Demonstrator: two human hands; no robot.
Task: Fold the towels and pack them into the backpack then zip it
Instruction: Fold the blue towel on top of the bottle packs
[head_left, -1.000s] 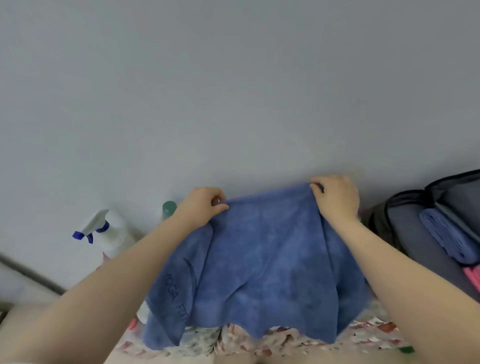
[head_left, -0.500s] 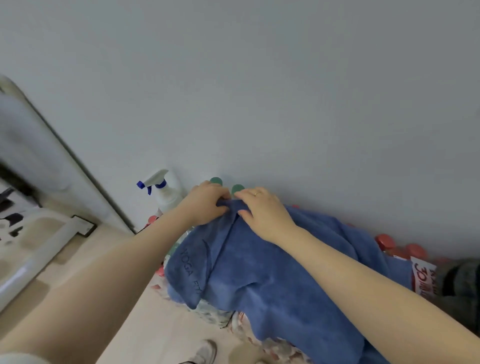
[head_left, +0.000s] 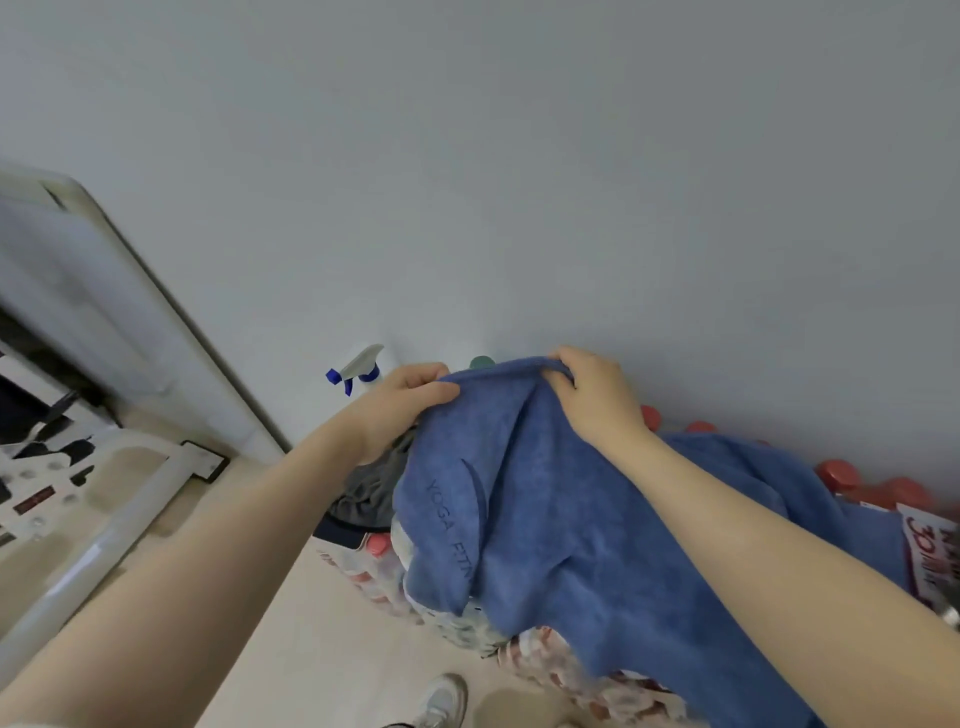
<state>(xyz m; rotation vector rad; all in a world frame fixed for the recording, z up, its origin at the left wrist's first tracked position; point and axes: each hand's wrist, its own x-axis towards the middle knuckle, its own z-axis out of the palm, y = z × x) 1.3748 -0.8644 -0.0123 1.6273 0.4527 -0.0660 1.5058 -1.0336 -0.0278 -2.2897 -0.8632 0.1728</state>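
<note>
The grey wall (head_left: 519, 182) fills most of my view. My blue towel (head_left: 561, 519) drapes over packs of red-capped bottles (head_left: 841, 475), hiding most of them. My left hand (head_left: 400, 405) and right hand (head_left: 597, 400) each pinch its top edge. A spray bottle (head_left: 361, 366) stands behind my left hand; a green cap (head_left: 480, 362) peeks over the towel.

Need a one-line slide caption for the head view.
Both hands, left and right, pinch the top edge of a blue towel draped over bottles by the wall.
</note>
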